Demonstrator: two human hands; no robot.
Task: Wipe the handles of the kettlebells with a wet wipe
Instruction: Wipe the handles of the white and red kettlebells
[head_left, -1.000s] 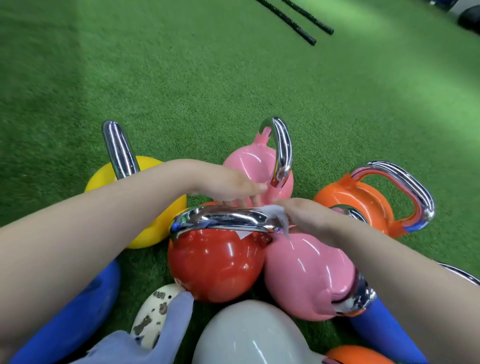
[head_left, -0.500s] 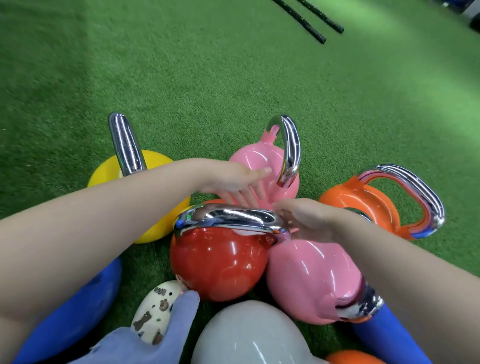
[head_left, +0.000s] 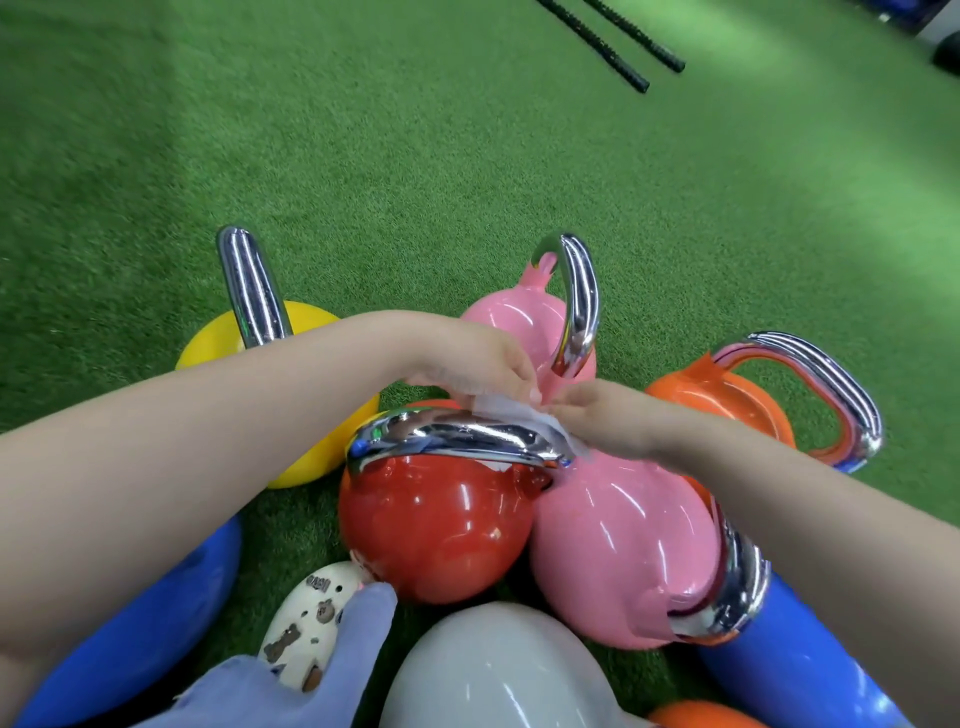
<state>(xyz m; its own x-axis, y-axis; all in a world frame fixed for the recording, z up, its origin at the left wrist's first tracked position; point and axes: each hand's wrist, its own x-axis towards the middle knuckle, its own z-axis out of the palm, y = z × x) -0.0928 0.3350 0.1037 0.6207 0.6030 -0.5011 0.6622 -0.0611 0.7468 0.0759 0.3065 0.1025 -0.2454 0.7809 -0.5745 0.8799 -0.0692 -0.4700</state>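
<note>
A red kettlebell (head_left: 431, 525) with a chrome handle (head_left: 457, 439) stands in the middle of a cluster on green turf. A white wet wipe (head_left: 519, 415) lies draped over the right end of that handle. My left hand (head_left: 478, 364) pinches the wipe's far edge just behind the handle. My right hand (head_left: 608, 415) pinches the wipe's right edge above a pink kettlebell (head_left: 618, 545). The part of the wipe beneath the handle is hidden.
Around the red one stand a yellow kettlebell (head_left: 306, 338), a second pink kettlebell (head_left: 524, 327), an orange kettlebell (head_left: 727, 400), blue ones (head_left: 135, 623) and a grey one (head_left: 498, 670). A spotted shoe (head_left: 306, 618) is at the bottom. Two black bars (head_left: 613, 41) lie far off on the turf.
My left hand's straight fingers have curled down onto the wipe. The wipe, bunched in my right hand before, is now spread between both hands over the handle's right end.
</note>
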